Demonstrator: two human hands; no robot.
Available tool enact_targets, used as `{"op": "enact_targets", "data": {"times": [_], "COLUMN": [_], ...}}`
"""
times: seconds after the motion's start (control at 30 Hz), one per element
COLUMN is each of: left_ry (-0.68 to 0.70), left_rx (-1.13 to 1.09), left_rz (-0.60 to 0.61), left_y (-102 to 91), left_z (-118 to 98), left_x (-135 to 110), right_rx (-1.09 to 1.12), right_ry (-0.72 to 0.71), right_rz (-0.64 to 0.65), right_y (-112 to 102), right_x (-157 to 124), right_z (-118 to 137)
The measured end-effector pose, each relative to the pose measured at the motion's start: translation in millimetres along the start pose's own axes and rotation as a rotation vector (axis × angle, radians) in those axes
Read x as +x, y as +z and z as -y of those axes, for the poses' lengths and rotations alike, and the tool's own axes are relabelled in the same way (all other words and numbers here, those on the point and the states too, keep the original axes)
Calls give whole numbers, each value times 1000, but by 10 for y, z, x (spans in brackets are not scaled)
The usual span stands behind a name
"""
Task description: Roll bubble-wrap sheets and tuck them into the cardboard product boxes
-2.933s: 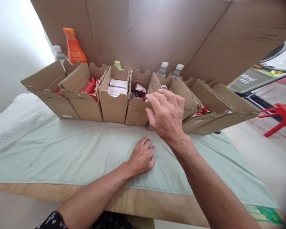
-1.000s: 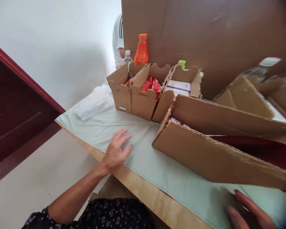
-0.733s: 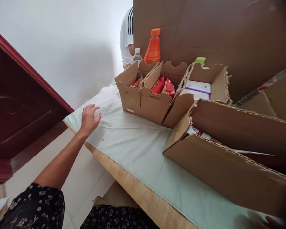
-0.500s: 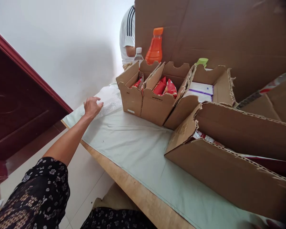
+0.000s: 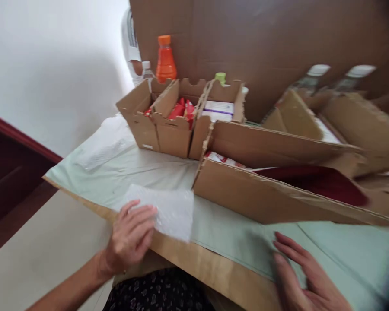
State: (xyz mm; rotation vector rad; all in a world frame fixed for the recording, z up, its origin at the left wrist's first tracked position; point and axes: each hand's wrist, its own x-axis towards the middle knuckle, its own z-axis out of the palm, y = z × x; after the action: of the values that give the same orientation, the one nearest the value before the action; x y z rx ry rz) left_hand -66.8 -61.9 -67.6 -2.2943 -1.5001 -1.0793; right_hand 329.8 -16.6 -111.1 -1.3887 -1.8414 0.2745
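Bubble wrap sheet (image 5: 168, 211) is lying at the near edge of the table (image 5: 214, 270), its corner being gripped by the left hand (image 5: 129, 235). The right hand (image 5: 307, 278) is resting open on the green cloth (image 5: 233, 235). Behind, a long cardboard box (image 5: 262, 198) is sitting; farther back, an orange bottle (image 5: 165, 60) is standing.

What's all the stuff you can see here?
table: one, wooden, underneath everything.
cloth: one, pale green, over table.
bubble-wrap sheet: one, clear, cloth's near edge.
bubble-wrap pile: one, clear, cloth's far left.
small boxes: three, brown, rowed at back.
red packets: several, red, inside small boxes.
long box: one, brown, right of sheet.
orange bottle: one, orange, behind small boxes.
clear bottles: three, white-capped, behind boxes.
cardboard sheet: one, brown, upright behind.
other person's sleeve: one, white, far back left.
left hand: one, gripping bubble-wrap sheet.
right hand: one, open, flat on cloth.
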Motion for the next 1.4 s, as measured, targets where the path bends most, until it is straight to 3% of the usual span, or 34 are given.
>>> {"op": "enact_targets", "data": {"times": [0.13, 0.23, 0.37, 0.43, 0.53, 0.67, 0.87, 1.17, 1.3, 1.4], "left_ry": [-44, -56, 36, 47, 22, 38, 34, 133, 115, 30], "left_rx": [-193, -293, -372, -358, -307, -333, -278, -327, -362, -417], "left_rz": [51, 138, 384, 454, 494, 450, 413, 394, 295, 196], "left_y": [478, 785, 896, 853, 761, 630, 516, 514, 595, 697], "left_z": [-730, -1183, -1530, -1514, -1305, -985, -769, -604, -563, -507], "left_x": [54, 264, 398, 376, 274, 88, -71, 21, -10, -38], "right_rx": [5, 7, -8, -37, -135, -198, -200, -183, -32, 23], "right_ry": [-250, -281, -268, -258, -226, -223, -312, -456, -382, -317], "right_rz": [-7, -35, -18, 37, 160, 296, 345, 278, 279, 360], "right_y": [14, -89, -226, -213, -123, -121, -361, -374, -450, -454], "right_x": [88, 98, 7, -27, -54, -106, -200, -93, 142, 278], "right_z": [443, 560, 559, 529, 450, 312, 165, 68, 124, 146]}}
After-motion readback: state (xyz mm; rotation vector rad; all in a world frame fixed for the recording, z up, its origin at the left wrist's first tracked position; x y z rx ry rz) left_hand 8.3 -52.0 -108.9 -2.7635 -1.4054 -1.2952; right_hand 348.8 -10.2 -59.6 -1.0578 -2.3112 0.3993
